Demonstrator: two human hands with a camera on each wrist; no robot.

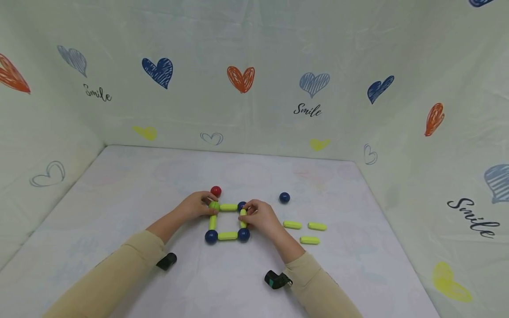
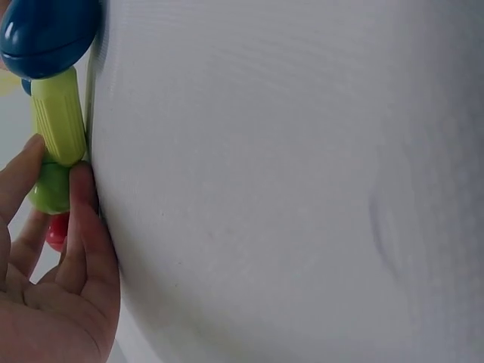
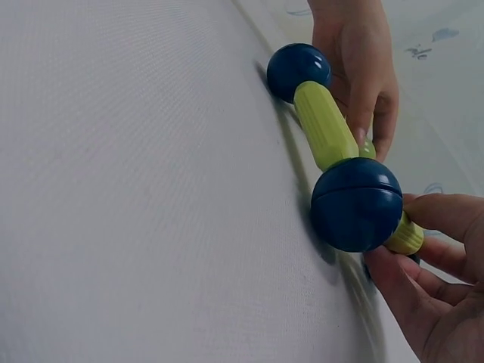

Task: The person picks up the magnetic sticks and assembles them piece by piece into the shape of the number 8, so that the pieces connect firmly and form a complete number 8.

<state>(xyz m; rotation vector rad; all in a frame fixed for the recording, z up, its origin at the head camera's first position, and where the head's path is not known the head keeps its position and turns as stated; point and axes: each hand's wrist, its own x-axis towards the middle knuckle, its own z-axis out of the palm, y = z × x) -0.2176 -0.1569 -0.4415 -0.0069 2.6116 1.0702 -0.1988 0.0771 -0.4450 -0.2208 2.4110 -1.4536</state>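
A square of ribbed yellow-green rods and balls lies on the table in the head view. Its far-left corner is a green ball (image 1: 214, 206), which my left hand (image 1: 197, 205) holds between fingers and thumb. Blue balls form the other corners: near left (image 1: 211, 236), near right (image 1: 244, 235) and far right (image 1: 241, 205), the last partly covered by fingers. My right hand (image 1: 262, 217) pinches the right-side rod (image 1: 243, 216). In the right wrist view those fingers sit right behind the near-right blue ball (image 3: 357, 204). The left wrist view shows fingertips around the green ball (image 2: 51, 187).
A red ball (image 1: 216, 191) lies just beyond the green corner. Farther right are a loose blue ball (image 1: 284, 197) and three loose yellow-green rods (image 1: 292, 225). The white table (image 1: 214, 282) meets a heart-printed backdrop (image 1: 270, 44) at the back and sides.
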